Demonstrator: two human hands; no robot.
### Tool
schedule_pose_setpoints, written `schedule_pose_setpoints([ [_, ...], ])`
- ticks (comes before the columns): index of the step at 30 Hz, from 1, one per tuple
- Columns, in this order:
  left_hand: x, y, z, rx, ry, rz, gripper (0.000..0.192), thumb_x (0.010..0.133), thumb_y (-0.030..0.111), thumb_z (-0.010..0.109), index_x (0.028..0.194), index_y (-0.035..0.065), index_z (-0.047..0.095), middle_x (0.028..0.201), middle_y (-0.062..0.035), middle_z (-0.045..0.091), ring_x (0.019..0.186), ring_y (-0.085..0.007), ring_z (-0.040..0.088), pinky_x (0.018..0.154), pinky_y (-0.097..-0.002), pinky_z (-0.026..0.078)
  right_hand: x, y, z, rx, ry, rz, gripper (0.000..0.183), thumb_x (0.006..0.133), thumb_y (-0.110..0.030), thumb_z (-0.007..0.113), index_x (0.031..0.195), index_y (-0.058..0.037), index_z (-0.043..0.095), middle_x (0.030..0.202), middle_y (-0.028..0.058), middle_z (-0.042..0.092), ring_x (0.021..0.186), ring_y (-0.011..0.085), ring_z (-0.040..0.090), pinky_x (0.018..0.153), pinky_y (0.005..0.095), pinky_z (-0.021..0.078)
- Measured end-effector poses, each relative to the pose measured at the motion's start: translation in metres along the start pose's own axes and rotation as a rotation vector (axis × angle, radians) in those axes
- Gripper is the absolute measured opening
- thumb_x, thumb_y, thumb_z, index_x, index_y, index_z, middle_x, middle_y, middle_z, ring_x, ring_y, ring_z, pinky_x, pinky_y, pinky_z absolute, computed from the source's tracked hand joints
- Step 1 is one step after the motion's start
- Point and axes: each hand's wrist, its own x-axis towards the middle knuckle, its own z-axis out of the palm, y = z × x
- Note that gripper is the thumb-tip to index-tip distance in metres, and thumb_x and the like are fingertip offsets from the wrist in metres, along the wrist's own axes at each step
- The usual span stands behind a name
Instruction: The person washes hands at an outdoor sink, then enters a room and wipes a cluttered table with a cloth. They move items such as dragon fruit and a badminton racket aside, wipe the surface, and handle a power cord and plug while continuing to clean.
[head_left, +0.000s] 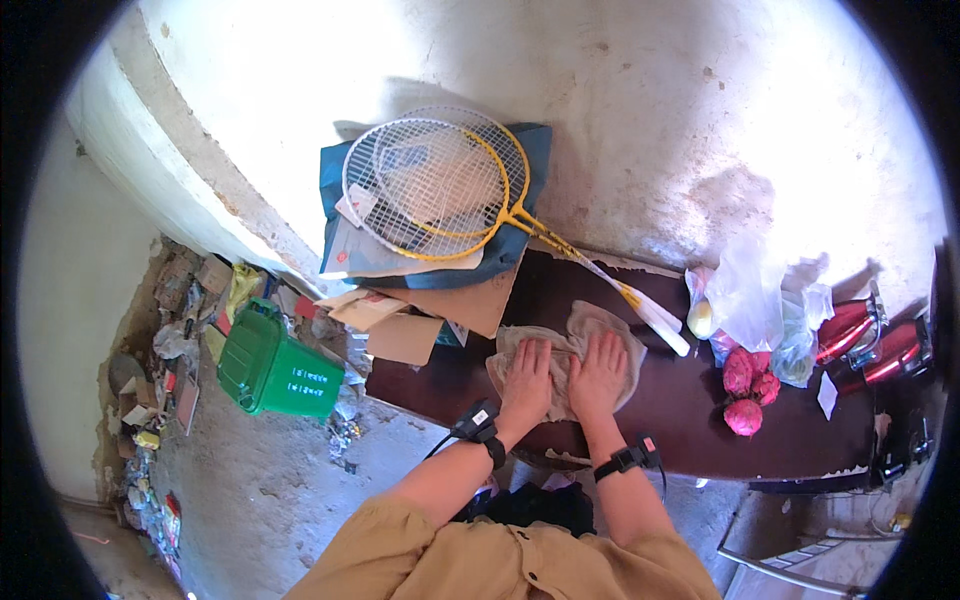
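A greyish-beige cloth (571, 331) lies spread and slightly rumpled on a dark reddish-brown tabletop (679, 409). My left hand (527, 384) rests palm down on its left part, fingers pointing away from me. On the right part, my right hand (598, 375) is also flat, with its fingers a little apart. Neither hand grips the cloth; both press on it from above. Beyond my right hand lie the white handles of two badminton rackets (504, 215), whose yellow-and-white heads rest on a dark blue bag (534, 161).
Pink dragon fruits (742, 417) lie to the right, beside clear plastic bags (746, 296) and two shiny red thermos-like vessels (896, 352). An open cardboard box (405, 339) stands at the table's left end. A green wheeled bin (277, 364) and scattered rubbish are on the floor at left.
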Motion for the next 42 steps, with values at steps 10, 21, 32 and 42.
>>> schedule_pose_setpoints([
  [10,-0.056,0.012,-0.021,0.188,-0.23,0.244,0.054,0.088,0.021,0.057,0.135,-0.003,0.046,0.147,-0.0252,0.037,0.138,-0.0425,0.031,0.112,-0.052,0.027,-0.106,0.032,-0.043,-0.161,-0.078,0.295,0.069,0.091,-0.035,0.058,0.142,0.0061,0.038,0.152,0.03,0.027,0.144,0.0429,0.021,0.118,0.0494,0.0158],
  [21,-0.051,0.008,-0.013,0.001,-0.16,0.326,0.068,0.09,0.042,0.057,0.142,0.0002,0.042,0.151,-0.0221,0.034,0.143,-0.0362,0.026,0.118,-0.0487,0.017,-0.091,0.011,-0.03,-0.205,0.018,0.334,0.076,0.09,-0.046,0.057,0.143,0.0047,0.037,0.151,0.0339,0.023,0.143,0.0466,0.017,0.117,0.0529,0.0138],
  [32,-0.094,-0.109,-0.085,0.204,-0.062,0.119,0.068,0.084,0.038,0.065,0.139,0.0022,0.045,0.149,-0.0227,0.036,0.141,-0.0376,0.029,0.115,-0.0496,0.024,-0.085,-0.137,0.001,-0.046,-0.018,0.076,0.078,0.086,-0.045,0.059,0.141,0.007,0.04,0.152,0.0265,0.029,0.143,0.0466,0.02,0.117,0.0551,0.0135],
  [42,-0.095,-0.224,-0.129,0.365,0.047,0.058,0.059,0.09,0.034,0.056,0.137,-0.0008,0.046,0.144,-0.0334,0.036,0.139,-0.0476,0.028,0.116,-0.0525,0.022,-0.072,-0.265,0.046,0.13,-0.038,-0.01,0.084,0.085,-0.049,0.057,0.138,0.0129,0.04,0.151,0.0318,0.027,0.141,0.0512,0.017,0.116,0.0592,0.0111],
])
